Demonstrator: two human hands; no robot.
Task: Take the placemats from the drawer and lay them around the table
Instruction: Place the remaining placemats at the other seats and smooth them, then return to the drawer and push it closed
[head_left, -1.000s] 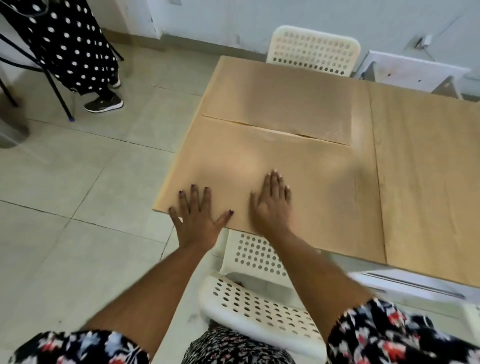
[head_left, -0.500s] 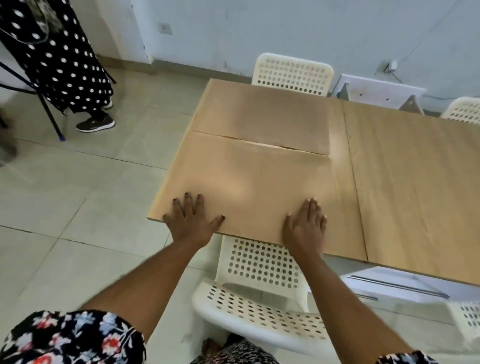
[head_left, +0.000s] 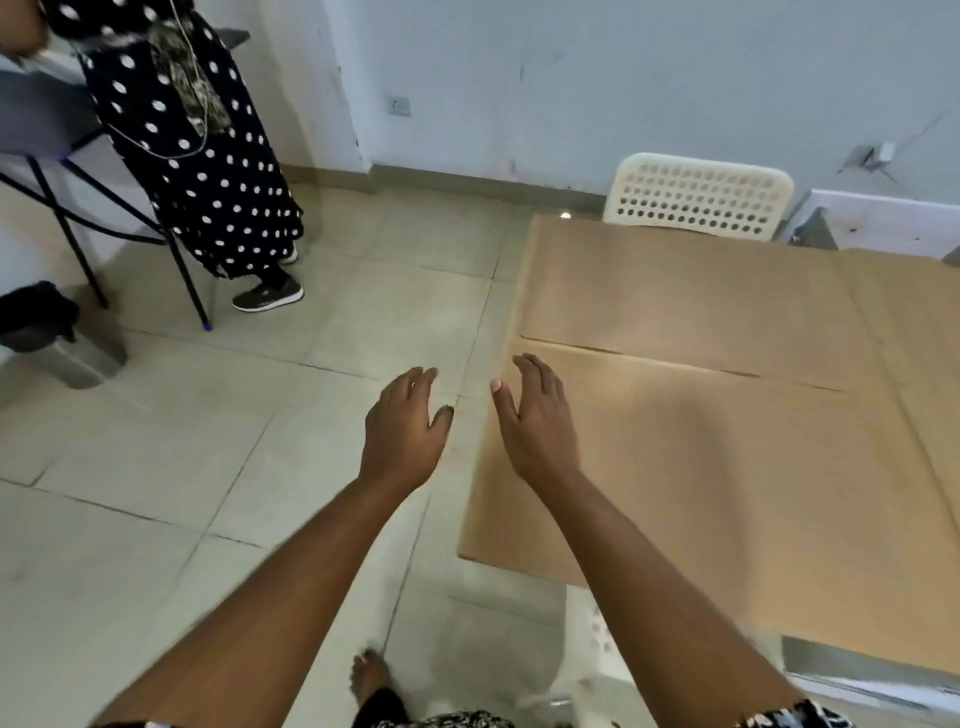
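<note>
Two mats already lie on the table (head_left: 930, 395), meeting along a seam: the near mat (head_left: 727, 467) runs its long side left to right at the table's left end, and the far mat (head_left: 691, 296) sits just beyond it, before a white chair (head_left: 701, 195). Both hands are empty, palms down, fingers loosely spread, touching nothing. The right hand (head_left: 537, 421) hovers over the near mat's left edge, close to the seam; the left hand (head_left: 402, 431) hangs off the table, over the floor (head_left: 208, 447). Of the two, the right is the nearer to either mat, which lies to its right and ahead. No drawer shows in this view, so I cannot tell which way it lies. My guess is that these two places are set and more mats must be fetched.
</note>
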